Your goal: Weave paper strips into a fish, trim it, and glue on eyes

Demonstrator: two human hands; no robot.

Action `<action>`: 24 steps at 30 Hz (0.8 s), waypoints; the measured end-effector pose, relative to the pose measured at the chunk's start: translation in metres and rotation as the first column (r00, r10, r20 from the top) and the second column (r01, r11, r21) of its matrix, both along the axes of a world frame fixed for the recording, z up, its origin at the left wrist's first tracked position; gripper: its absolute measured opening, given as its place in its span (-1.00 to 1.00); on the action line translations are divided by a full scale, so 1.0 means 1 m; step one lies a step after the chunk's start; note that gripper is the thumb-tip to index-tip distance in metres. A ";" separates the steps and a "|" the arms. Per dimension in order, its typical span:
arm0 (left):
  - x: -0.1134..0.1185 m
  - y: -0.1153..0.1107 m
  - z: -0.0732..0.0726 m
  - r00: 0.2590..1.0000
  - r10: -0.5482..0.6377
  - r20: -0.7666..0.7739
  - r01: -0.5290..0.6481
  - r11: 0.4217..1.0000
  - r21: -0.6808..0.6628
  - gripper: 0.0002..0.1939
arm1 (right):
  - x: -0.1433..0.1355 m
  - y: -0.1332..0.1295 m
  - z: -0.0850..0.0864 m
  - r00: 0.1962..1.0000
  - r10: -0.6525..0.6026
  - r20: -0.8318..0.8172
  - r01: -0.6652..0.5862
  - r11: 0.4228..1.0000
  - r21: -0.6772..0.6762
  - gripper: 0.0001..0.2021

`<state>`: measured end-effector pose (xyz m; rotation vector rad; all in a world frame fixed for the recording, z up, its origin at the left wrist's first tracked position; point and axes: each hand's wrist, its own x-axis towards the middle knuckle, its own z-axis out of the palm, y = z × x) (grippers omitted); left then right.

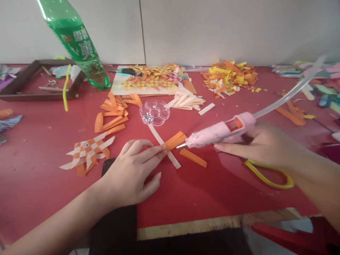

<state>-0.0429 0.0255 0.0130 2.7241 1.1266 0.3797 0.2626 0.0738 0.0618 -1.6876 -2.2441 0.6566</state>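
My right hand point(252, 145) is wrapped round a pink hot glue gun point(212, 132) with a long clear glue stick point(289, 94) out of its back. The metal nozzle is at the right end of an orange paper strip point(175, 141); I cannot tell whether it touches. This strip lies across a pale strip point(174, 160). My left hand point(138, 163) lies palm down, fingers stretched out, their tips pressing the orange strip's left end; the thumb is apart. Another orange strip point(193, 158) lies below the nozzle. Yellow-handled scissors point(268, 177) lie partly hidden under my right hand.
A woven paper fish point(89, 152) lies left, near a dark phone-like object point(107, 164). Behind are orange strips point(114, 111), a clear flower-shaped tray point(159, 111), pale strips point(188, 101), and paper scraps point(231, 78). A leaning green bottle point(82, 46) and a dark frame point(34, 97) stand back left.
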 end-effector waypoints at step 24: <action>0.002 0.005 0.004 0.995 0.064 0.080 -0.050 0.985 -0.166 -0.44 | -0.039 0.017 0.004 0.923 0.381 0.053 -0.384 0.921 0.068 -0.81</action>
